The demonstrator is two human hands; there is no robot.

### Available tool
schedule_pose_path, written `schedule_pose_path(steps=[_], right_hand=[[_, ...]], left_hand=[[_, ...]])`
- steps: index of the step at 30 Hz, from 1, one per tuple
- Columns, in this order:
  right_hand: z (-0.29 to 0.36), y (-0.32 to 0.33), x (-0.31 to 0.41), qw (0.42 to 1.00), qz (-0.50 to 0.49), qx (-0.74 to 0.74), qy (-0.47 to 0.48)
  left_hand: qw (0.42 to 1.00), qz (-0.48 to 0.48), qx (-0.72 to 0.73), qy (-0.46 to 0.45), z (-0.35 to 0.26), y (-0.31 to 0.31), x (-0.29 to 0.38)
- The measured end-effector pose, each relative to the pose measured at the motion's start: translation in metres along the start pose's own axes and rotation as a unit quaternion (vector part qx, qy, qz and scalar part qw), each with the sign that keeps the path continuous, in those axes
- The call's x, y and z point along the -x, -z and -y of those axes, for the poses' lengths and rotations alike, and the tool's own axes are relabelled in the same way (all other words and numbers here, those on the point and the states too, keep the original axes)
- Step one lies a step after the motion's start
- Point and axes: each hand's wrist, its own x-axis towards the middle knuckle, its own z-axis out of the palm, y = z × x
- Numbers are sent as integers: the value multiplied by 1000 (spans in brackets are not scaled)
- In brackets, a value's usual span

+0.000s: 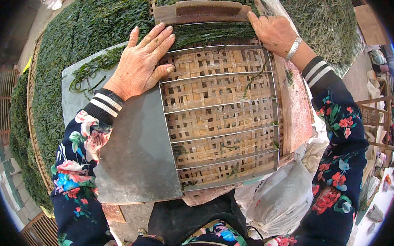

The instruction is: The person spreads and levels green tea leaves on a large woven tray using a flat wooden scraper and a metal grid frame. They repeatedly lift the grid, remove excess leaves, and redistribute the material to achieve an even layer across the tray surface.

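Note:
My left hand (145, 58) lies flat with its fingers stretched out. Its fingertips reach the lower left corner of a wooden board with a raised grip (206, 15), and its thumb rests by the upper left edge of a divided metal frame (170, 111). At the board's right end is my right hand (271, 35), its index finger on the wood and the other fingers bent; its thumb is hidden. Wet green seaweed strands (211, 33) fill the top strip, just below the board. Woven bamboo matting (218, 104) shows through the frame's lower compartments, with a few stray strands.
A smooth grey sheet (135, 153) lies left of the frame, with loose seaweed (92, 70) on it. Large seaweed layers (88, 27) spread on bamboo racks at the left and top. Paler seaweed (319, 26) lies top right. A white plastic sack (276, 197) stands lower right.

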Motion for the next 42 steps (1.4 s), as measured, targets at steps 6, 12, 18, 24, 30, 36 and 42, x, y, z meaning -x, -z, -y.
schedule_pose_path(steps=[6,12,18,24,30,36,42], right_hand=[[0,0,2,1000,-2,-14,-2],[-1,2,6,1000,-5,-12,-3],[1,0,8,1000,-25,-1,-10],[0,0,16,999,-37,-1,-24],[2,-8,26,998,-15,-11,-55],[-2,-15,39,998,-25,3,-51],[-5,-18,48,996,51,-35,-69]], left_hand=[[1000,2,2,4,-1,1,0],[1000,-2,0,-1,0,1,0],[1000,-3,-5,-3,0,1,0],[1000,-10,-1,-3,0,1,1],[1000,-7,4,-2,-1,2,0],[1000,-4,5,-3,-1,3,0],[1000,0,5,-3,-1,5,0]])
